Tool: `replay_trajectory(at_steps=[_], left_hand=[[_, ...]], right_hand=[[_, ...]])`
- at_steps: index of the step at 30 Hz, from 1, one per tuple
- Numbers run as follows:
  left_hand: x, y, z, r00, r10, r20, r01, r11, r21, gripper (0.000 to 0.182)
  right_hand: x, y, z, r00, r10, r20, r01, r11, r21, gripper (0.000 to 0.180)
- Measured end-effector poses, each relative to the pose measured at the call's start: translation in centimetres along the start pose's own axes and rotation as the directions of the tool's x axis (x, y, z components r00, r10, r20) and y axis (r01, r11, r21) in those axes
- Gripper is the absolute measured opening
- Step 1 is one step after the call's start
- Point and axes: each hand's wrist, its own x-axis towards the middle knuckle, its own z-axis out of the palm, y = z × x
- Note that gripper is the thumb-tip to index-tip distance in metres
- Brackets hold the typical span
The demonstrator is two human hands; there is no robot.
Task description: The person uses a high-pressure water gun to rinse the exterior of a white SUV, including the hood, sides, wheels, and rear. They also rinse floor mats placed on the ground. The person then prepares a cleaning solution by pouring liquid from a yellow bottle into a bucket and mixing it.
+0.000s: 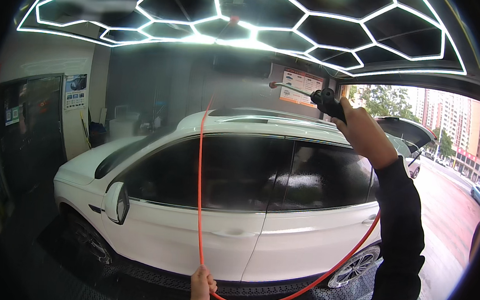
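Note:
My right hand (pixel 362 130) is raised at the right, closed around the black grip of a pressure-washer spray gun (pixel 328 102). The gun's thin metal lance points left above the car roof, and a faint mist hangs beyond its nozzle (pixel 273 85). Low in the middle, my left hand (pixel 202 287) is wrapped around an orange hose (pixel 200 180). From that hand the hose rises towards the ceiling on one side and loops up to the right behind my right forearm on the other. Side-on before me stands a white car (pixel 234 240) with wet dark windows.
The car's side mirror (pixel 117 202) sticks out towards me. Its tailgate (pixel 408 133) is raised at the right, by the bay opening onto a street. Perforated floor grating (pixel 285 292) lies beneath. Hexagonal light tubes (pixel 305 22) hang overhead; a dark door (pixel 31 133) is at left.

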Motion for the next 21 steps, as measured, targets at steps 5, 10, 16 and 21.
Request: replay_trajectory(at_steps=[5, 10, 16, 21], left_hand=[[0.2, -0.5, 0.5, 1.000, -0.016, 0.010, 0.016, 1.000, -0.005, 0.046], [0.5, -1.1, 1.2, 0.999, -0.024, 0.030, 0.025, 0.999, -0.039, 0.047], [0.8, -1.3, 2.2, 0.998, -0.045, 0.050, 0.046, 0.999, -0.020, 0.051], [0.9, -1.4, 3.3, 0.997, -0.049, 0.068, 0.052, 0.998, -0.047, 0.051]], right_hand=[[-2.2, 1.9, -2.0, 0.999, 0.046, 0.014, -0.045, 0.997, -0.067, 0.031], [-4.5, 4.2, -3.8, 0.995, 0.094, 0.018, -0.090, 0.985, -0.148, 0.034], [-7.1, 7.1, -5.9, 0.987, 0.163, -0.002, -0.157, 0.949, -0.274, 0.053], [-8.9, 9.8, -7.5, 0.969, 0.247, 0.003, -0.235, 0.926, -0.296, 0.054]])
